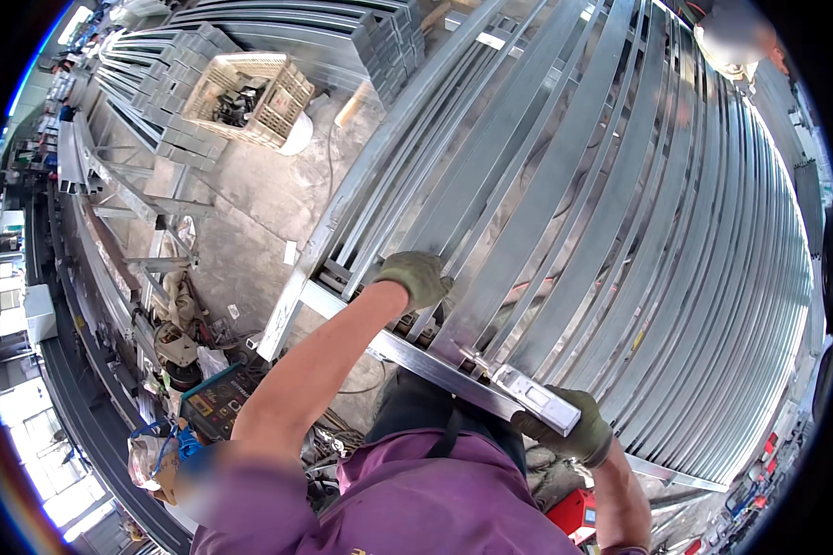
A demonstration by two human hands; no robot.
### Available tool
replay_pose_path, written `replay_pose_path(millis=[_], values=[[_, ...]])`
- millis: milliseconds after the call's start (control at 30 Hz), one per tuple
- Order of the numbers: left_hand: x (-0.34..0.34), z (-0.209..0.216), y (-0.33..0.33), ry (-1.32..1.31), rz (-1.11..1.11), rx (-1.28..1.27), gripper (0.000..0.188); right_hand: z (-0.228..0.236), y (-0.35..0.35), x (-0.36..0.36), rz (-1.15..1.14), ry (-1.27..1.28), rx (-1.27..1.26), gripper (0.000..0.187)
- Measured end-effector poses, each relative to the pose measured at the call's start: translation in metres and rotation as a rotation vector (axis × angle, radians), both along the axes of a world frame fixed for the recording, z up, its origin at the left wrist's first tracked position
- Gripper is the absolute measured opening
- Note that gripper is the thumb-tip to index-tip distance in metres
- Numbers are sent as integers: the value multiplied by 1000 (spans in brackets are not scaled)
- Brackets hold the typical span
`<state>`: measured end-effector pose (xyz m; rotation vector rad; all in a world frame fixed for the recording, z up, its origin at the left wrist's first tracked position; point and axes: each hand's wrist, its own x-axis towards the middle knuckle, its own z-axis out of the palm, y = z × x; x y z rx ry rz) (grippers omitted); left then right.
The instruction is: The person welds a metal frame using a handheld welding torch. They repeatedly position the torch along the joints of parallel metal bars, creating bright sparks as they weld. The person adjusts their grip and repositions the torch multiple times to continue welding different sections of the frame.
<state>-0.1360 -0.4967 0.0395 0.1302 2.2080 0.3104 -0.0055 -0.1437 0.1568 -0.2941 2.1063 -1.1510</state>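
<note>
Keep the silver tool [533,398] steady, tip toward ten o'clock, right hand [576,429] wrapped round it; left hand [416,279] curls on bars [565,176], grip unclear.

The left glove [416,279] and right glove [576,429] are olive green. The metal bars [548,203] are silver-grey in parallel stripes; the handheld tool [535,398] is silver-white. The plastic crate [283,104] is cream, the shirt [444,499] purple, the machine case [574,514] bright red.

Crate [285,102]: beige, open-topped; dark parts [239,106] inside; stacked grey tubes [178,81] adjacent.
Control box [218,405]: dark panel, teal edging, lower left.
Red unit [574,514]: lower edge, right of centre.
Windows [57,451]: bright, far left.
</note>
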Motion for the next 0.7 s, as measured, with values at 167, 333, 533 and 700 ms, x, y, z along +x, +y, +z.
replay_pose_path(millis=[167,333,533,700], values=[[-24,-24,19,-82,-108,-57,65,6,-23,-49,131,-288,107,43],[-27,-27,24,-22,-81,-60,42,-37,-39,-61,40,-479,-35,48],[-24,-29,24,6,13,-49,39,-82,-42,-62,166,-524,-58,51],[-19,-42,20,25,15,-49,40,-98,-42,-67,167,-523,-134,49]])
